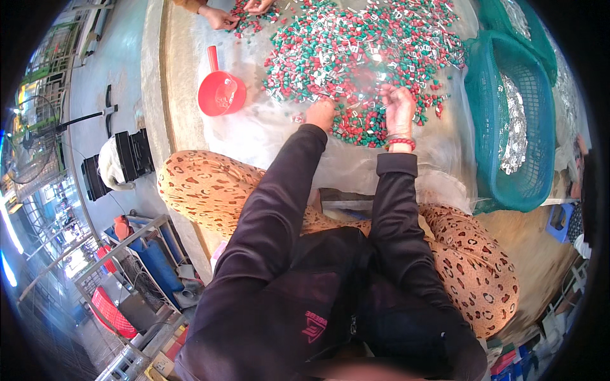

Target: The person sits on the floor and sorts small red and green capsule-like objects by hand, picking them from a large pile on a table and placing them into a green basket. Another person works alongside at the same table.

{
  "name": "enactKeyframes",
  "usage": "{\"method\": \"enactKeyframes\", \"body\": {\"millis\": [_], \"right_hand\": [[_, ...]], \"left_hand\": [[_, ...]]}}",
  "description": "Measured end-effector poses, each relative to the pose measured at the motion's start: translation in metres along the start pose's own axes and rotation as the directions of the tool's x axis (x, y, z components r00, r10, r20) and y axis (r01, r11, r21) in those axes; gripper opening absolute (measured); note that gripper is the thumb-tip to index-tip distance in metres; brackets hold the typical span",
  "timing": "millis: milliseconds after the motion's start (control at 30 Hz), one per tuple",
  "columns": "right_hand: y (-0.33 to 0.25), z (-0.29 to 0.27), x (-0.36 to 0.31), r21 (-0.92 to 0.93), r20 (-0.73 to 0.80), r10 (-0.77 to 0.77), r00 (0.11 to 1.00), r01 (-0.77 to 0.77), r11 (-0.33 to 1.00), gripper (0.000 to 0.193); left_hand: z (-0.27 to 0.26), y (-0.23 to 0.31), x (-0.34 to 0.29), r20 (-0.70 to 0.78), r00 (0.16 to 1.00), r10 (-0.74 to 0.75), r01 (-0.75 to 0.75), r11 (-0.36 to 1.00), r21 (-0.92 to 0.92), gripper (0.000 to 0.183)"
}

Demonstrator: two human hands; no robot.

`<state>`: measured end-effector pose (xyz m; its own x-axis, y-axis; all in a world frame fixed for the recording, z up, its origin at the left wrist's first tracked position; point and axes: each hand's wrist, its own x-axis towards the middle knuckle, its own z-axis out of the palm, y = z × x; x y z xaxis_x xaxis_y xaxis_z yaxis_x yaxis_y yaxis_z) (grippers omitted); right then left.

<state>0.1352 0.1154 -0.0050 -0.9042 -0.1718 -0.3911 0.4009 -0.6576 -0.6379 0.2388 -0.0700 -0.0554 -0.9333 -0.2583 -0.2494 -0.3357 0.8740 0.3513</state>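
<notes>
A wide pile of small red and green pieces (pixel 311 63), mixed with pale, silvery buckle-like bits (pixel 354 46), is spread over a clear plastic sheet (pixel 248 140). At the pile's near edge rests my left hand (pixel 321 113), its fingers closed; whatever they hold is hidden. My right hand (pixel 399 109), with a red bead bracelet at the wrist, is over the near right part of the pile. Its fingers are curled together, and anything between them is too small to name. Left of the pile stands a red plastic dipper (pixel 206 95) with a few pale bits inside.
On the right, a teal mesh-covered basket (pixel 486 120) holds silvery pieces (pixel 513 127). Another person's hands (pixel 219 18) work at the far left of the pile. My patterned trouser legs (pixel 206 190) flank the near edge. A fan (pixel 32 140) stands at far left.
</notes>
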Motion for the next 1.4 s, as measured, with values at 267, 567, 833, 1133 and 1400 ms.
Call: {"method": "enactKeyframes", "body": {"millis": [267, 567, 833, 1133, 1400], "right_hand": [[-0.068, 0.024, -0.006, 0.011, 0.237, -0.179, 0.955, 0.182, 0.983, 0.014], [-0.099, 0.036, -0.014, -0.109, 0.173, -0.223, 0.959, 0.243, 0.964, 0.003], [-0.102, 0.003, 0.002, -0.447, -0.021, -0.006, 1.0, -0.004, 0.895, 0.024], [-0.009, -0.057, 0.036, -0.996, -0.089, -0.188, 0.978, -0.083, 0.042, 0.034], [0.019, -0.043, 0.018, -0.985, -0.076, -0.191, 0.979, -0.103, -0.141, 0.02]], "left_hand": [[-0.034, -0.01, 0.023, 0.277, 0.955, -0.106, 0.235, 0.84, -0.489, 0.033], [-0.021, 0.03, 0.022, 0.46, 0.884, -0.084, 0.467, 0.138, -0.873, 0.023], [-0.008, 0.065, 0.021, 0.095, 0.972, 0.213, -0.232, 0.927, 0.295, 0.015], [-0.024, 0.05, 0.036, 0.18, 0.978, 0.105, -0.151, 0.952, 0.267, 0.014], [-0.099, 0.019, 0.009, 0.257, 0.961, 0.099, 0.275, -0.405, -0.872, 0.013]]}}
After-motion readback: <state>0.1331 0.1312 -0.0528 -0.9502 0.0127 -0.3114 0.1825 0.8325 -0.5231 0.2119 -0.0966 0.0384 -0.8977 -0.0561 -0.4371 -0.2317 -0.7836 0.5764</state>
